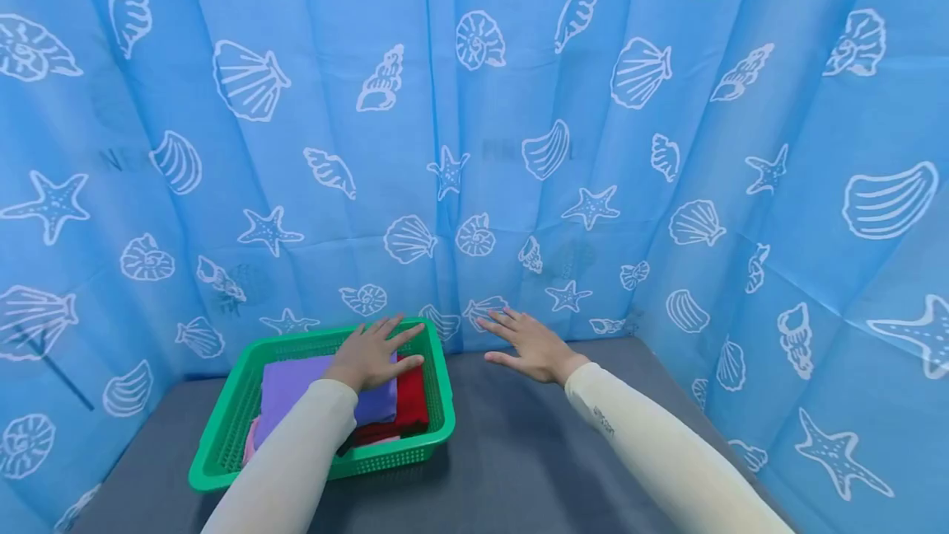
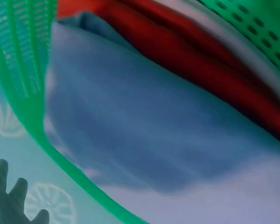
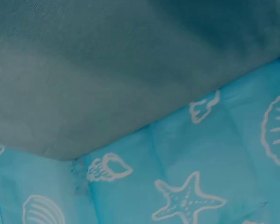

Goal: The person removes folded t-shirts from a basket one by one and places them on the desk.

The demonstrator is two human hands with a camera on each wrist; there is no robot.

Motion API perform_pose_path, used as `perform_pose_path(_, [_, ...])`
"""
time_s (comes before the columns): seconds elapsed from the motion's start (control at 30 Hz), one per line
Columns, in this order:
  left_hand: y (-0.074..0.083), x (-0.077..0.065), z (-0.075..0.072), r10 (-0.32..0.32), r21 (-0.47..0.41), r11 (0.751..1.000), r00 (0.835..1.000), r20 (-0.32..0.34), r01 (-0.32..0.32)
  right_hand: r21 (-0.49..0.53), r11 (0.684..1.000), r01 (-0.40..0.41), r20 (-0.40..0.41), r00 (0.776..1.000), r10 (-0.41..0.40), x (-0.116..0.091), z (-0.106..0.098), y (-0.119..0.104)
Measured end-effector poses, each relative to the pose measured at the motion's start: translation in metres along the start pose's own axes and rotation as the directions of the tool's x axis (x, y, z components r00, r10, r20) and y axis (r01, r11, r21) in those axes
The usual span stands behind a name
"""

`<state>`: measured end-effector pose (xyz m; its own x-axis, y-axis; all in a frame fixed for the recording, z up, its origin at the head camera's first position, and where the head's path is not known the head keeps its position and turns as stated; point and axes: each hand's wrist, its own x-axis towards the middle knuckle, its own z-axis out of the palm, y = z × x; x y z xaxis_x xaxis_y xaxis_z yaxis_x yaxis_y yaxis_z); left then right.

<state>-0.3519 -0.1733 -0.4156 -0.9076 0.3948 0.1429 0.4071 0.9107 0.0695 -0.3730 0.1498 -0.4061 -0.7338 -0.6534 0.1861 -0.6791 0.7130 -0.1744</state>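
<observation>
My left hand (image 1: pixel 374 353) spreads its fingers wide over the green basket (image 1: pixel 445 386), above the purple cloth (image 1: pixel 289 386), which lies with the red cloth (image 1: pixel 413 406) inside. My right hand (image 1: pixel 534 346), also splayed and holding nothing, hovers over the grey table (image 1: pixel 489 452). The left wrist view shows purple fabric that my hand hides from the head view; the right wrist view shows the table's edge against the blue curtain (image 1: pixel 474 188).

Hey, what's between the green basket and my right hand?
Nothing lies between the green plastic basket and your right hand; the head view shows only bare gray tabletop there, with the blue seashell-print curtain behind.
</observation>
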Motion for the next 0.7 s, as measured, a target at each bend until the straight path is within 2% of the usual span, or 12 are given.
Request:
perform_pose_path(0.27, [-0.023, -0.026, -0.010, -0.125, -0.045, 0.991, 0.989, 0.074, 0.129, 0.170, 0.985, -0.044, 0.005, 0.999, 0.043, 0.016, 0.012, -0.036])
perform_pose_path(0.37, [-0.030, -0.035, -0.016, -0.192, -0.077, 0.977, 0.975, 0.108, 0.201, 0.240, 0.970, -0.043, 0.007, 0.999, 0.043, 0.023, 0.019, -0.052])
perform_pose_path(0.47, [-0.038, -0.045, -0.021, -0.248, -0.150, 0.951, 0.955, 0.162, 0.272, 0.309, 0.950, -0.033, 0.001, 0.999, 0.034, 0.030, 0.025, -0.066])
perform_pose_path(0.57, [-0.050, -0.054, -0.022, -0.286, -0.237, 0.913, 0.936, 0.205, 0.331, 0.366, 0.930, -0.041, 0.006, 0.999, 0.042, 0.037, 0.031, -0.080])
perform_pose_path(0.7, [-0.068, -0.068, -0.020, -0.339, -0.304, 0.866, 0.913, 0.226, 0.397, 0.477, 0.873, -0.102, 0.061, 0.995, 0.084, 0.043, 0.035, -0.096])
